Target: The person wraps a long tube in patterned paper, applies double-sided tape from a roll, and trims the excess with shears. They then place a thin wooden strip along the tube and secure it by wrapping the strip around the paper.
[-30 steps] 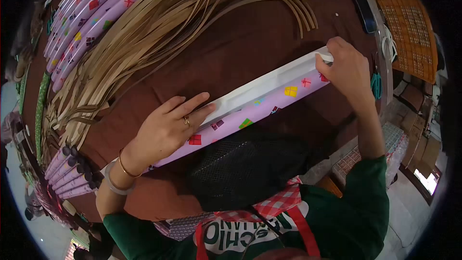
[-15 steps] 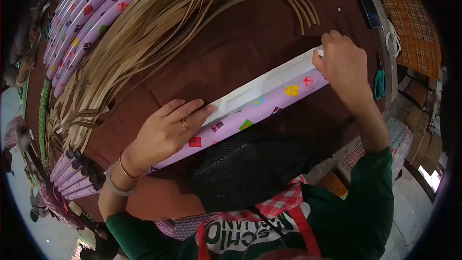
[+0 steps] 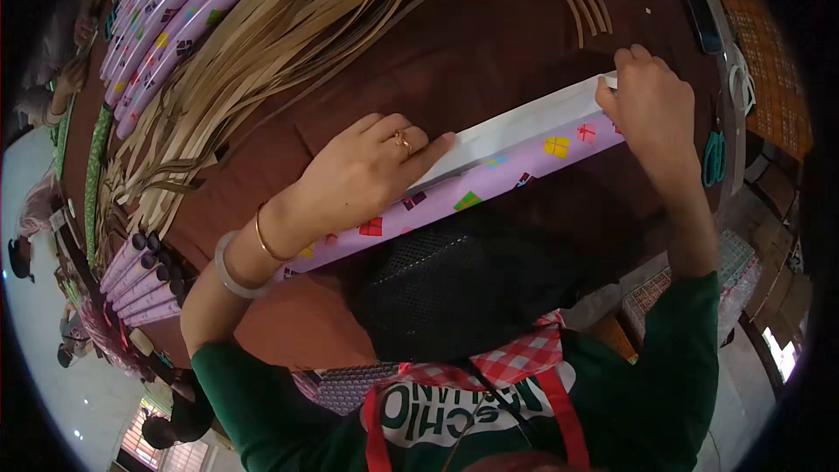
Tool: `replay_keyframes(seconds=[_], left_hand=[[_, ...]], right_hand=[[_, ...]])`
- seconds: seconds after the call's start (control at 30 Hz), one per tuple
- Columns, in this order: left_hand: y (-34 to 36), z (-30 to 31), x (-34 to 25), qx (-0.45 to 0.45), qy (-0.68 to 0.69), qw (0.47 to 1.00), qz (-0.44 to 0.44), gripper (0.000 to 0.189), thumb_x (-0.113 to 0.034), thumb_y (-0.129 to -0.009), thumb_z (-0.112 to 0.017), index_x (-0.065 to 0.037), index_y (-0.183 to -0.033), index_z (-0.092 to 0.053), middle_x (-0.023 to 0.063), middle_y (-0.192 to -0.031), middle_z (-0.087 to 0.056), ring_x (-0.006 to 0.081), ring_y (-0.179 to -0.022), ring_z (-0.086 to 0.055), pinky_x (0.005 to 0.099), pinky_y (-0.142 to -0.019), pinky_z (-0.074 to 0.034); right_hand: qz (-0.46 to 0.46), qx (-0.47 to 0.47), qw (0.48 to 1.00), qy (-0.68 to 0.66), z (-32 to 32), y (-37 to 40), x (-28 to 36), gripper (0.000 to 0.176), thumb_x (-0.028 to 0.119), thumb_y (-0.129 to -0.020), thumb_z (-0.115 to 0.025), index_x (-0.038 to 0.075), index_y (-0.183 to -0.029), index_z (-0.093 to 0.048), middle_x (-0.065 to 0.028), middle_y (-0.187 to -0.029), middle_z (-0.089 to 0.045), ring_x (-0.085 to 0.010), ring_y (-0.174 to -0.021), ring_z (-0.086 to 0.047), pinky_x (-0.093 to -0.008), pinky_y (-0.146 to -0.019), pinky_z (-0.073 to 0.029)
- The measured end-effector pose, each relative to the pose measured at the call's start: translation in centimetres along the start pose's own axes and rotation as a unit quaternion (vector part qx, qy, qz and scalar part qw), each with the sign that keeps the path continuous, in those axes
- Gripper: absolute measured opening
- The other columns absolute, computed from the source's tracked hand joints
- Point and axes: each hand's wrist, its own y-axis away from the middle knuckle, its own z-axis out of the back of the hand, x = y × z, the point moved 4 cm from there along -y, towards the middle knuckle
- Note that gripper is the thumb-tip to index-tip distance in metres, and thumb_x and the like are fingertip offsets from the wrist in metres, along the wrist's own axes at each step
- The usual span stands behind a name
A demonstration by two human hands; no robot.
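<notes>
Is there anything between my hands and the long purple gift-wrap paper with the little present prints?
Nothing visible. The left hand presses flat on the long purple gift-wrap paper, and the right hand pinches its far end. The tan strips lie apart, farther back.

Brown table (image 3: 489,44) fills most of my view. Tan strips (image 3: 288,26) fan out in a big heap from 12 to 9 o'clock. Purple gift-print rolls (image 3: 166,17) lie side by side at 10-11, w/ a green roll (image 3: 94,175) along the edge at 9. More rolls w/ black end caps (image 3: 144,284) at 8, ends toward me. Green-handled scissors (image 3: 714,157) at 3, a white loop (image 3: 741,79) just above, can't tell what. Dark flat bar (image 3: 695,0) at 1, orange grid mat (image 3: 769,52) beyond at 2. Black mesh (image 3: 454,288) close to me at 6. Boxes (image 3: 778,288) on the floor at 4.
</notes>
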Motion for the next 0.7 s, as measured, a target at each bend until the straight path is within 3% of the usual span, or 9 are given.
replay_keyframes(seconds=[0.37, 0.7], left_hand=[[0.4, 0.1, -0.6, 0.0, -0.033, 0.999, -0.039, 0.049, -0.005, -0.071, -0.056, 0.0, -0.12, -0.053, 0.004, -0.085, -0.052, 0.0178, -0.078, -0.051, 0.029, -0.069, -0.045], [-0.4, 0.2, -0.8, 0.059, -0.016, 0.998, -0.006, 0.056, -0.007, -0.072, -0.053, -0.001, -0.128, -0.048, 0.005, -0.089, -0.049, 0.0196, -0.083, -0.05, 0.0302, -0.072, -0.044]], right_hand=[[-0.017, 0.03, 0.999, 0.004, 0.0, 0.1, 0.1, 0.02, 0.024, -0.076, -0.064, 0.004, -0.078, -0.058, -0.0063, -0.079, -0.058, -0.0219, -0.075, -0.062, -0.0333, -0.059, -0.053], [-0.028, 0.051, 0.998, -0.001, -0.2, 0.1, 0.0, 0.02, 0.023, -0.078, -0.063, 0.004, -0.08, -0.057, -0.007, -0.081, -0.058, -0.0227, -0.079, -0.062, -0.0339, -0.062, -0.053]])
